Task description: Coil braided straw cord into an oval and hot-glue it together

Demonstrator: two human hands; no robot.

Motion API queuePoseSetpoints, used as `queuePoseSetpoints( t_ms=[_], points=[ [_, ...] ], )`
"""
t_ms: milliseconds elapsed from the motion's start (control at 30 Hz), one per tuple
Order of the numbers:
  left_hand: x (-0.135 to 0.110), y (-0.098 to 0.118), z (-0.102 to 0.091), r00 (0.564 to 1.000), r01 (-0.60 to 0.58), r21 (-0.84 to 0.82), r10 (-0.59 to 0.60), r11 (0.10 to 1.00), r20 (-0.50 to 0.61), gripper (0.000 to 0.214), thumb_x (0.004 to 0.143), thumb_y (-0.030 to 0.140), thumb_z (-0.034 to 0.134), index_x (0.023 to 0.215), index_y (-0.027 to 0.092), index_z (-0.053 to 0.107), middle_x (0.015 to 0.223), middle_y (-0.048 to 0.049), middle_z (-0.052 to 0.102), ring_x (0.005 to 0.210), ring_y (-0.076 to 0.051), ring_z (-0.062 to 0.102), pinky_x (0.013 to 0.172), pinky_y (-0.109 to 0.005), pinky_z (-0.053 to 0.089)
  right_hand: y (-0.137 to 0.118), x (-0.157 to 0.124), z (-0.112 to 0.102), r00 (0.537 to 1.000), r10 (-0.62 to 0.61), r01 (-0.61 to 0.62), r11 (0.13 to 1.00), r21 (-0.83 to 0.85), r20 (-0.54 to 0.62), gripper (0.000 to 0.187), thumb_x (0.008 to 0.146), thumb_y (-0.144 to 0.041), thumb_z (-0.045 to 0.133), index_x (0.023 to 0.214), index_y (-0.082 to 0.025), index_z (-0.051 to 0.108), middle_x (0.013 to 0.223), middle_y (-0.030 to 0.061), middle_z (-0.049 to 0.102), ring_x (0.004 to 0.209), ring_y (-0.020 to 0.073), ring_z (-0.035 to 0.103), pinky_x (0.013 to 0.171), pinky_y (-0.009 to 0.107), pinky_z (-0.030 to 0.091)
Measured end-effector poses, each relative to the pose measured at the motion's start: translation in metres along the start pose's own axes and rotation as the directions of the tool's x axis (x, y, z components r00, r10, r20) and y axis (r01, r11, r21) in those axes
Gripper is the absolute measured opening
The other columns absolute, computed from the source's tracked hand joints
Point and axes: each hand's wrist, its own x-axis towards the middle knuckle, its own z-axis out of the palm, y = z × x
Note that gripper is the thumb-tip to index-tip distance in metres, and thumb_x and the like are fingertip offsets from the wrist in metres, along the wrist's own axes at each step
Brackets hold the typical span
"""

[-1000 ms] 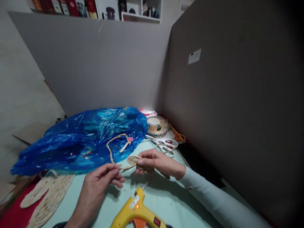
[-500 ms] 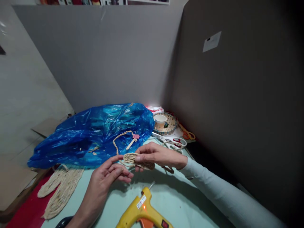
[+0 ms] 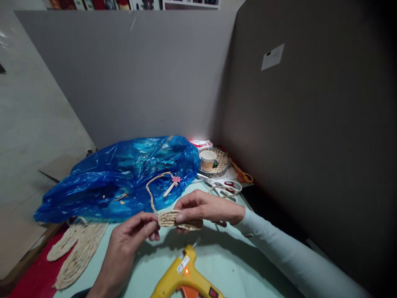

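Note:
My right hand (image 3: 209,207) is closed on a small oval coil of braided straw (image 3: 173,218), held just above the pale green table (image 3: 217,260). My left hand (image 3: 132,238) pinches the braid at the coil's left end. The loose braid (image 3: 155,184) runs up from there in a loop over the blue plastic bag (image 3: 120,176) and ends at a pink clip (image 3: 176,179). A yellow glue gun (image 3: 186,277) with a lit orange light lies just in front of both hands, nozzle pointing toward the coil.
Flat woven straw pieces (image 3: 77,248) lie at the left on a red surface (image 3: 27,281). Behind the right hand are white-and-red scissors (image 3: 225,186), orange scissors (image 3: 243,176), and a paper cup (image 3: 207,159) on a round woven tray (image 3: 221,161). Grey partition walls close the back and right.
My left hand's fingers went from spread near the coil to pinched on the braid at its left end. The right hand kept its hold. The view shifted slightly.

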Motion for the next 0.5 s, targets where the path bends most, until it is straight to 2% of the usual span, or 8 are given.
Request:
queuePoseSetpoints(
  t_ms=[100,200,300,400,500],
  points=[
    [-0.002,0.004,0.004,0.997,-0.004,-0.014,0.005,1.000,0.071,0.033,0.091,0.052,0.057,0.080,0.022,0.065,0.056,0.0028,0.061,0.061,-0.017,0.061,0.065,-0.027,0.049,0.002,0.003,0.005,1.000,0.000,0.001,0.999,-0.037,0.018,0.045,0.081,-0.060,0.072,0.089,-0.015,0.068,0.071,-0.0015,0.064,0.058,0.0096,0.053,0.056,0.021,0.040],
    [-0.004,0.008,0.010,0.992,0.006,0.013,-0.008,1.000,0.122,0.036,0.085,0.058,0.062,0.083,0.022,0.065,0.067,0.0010,0.063,0.061,-0.017,0.059,0.058,-0.027,0.050,0.005,0.007,0.012,1.000,-0.026,0.026,0.993,-0.119,0.004,0.045,0.083,-0.060,0.070,0.085,-0.015,0.067,0.066,-0.0033,0.059,0.056,0.0089,0.046,0.052,0.021,0.035],
    [-0.006,0.010,0.013,0.996,0.033,0.047,-0.036,0.998,0.084,0.037,0.081,0.058,0.067,0.078,0.021,0.064,0.058,0.0054,0.051,0.051,-0.012,0.049,0.044,-0.021,0.042,0.005,0.009,0.023,0.993,-0.103,0.086,0.970,-0.226,-0.065,0.039,0.083,-0.054,0.073,0.077,-0.016,0.068,0.061,-0.0056,0.053,0.059,0.0099,0.042,0.054,0.022,0.032],
    [-0.008,0.011,0.011,0.997,0.053,0.040,-0.055,0.998,0.059,0.041,0.080,0.060,0.068,0.075,0.020,0.062,0.057,0.0068,0.048,0.048,-0.009,0.045,0.041,-0.017,0.038,-0.001,0.010,0.032,0.973,-0.185,0.146,0.956,-0.254,-0.139,0.033,0.088,-0.050,0.069,0.083,-0.018,0.071,0.071,-0.0036,0.060,0.070,0.0135,0.052,0.066,0.025,0.038],
    [-0.008,0.010,0.008,0.993,0.088,-0.001,-0.088,0.996,0.073,0.041,0.079,0.060,0.070,0.074,0.020,0.061,0.054,0.0072,0.050,0.045,-0.008,0.046,0.041,-0.016,0.038,-0.004,0.013,0.030,0.935,-0.269,0.233,0.958,-0.168,-0.233,0.030,0.096,-0.044,0.056,0.096,-0.018,0.070,0.095,0.0020,0.069,0.093,0.0189,0.061,0.085,0.030,0.046]
  ],
)
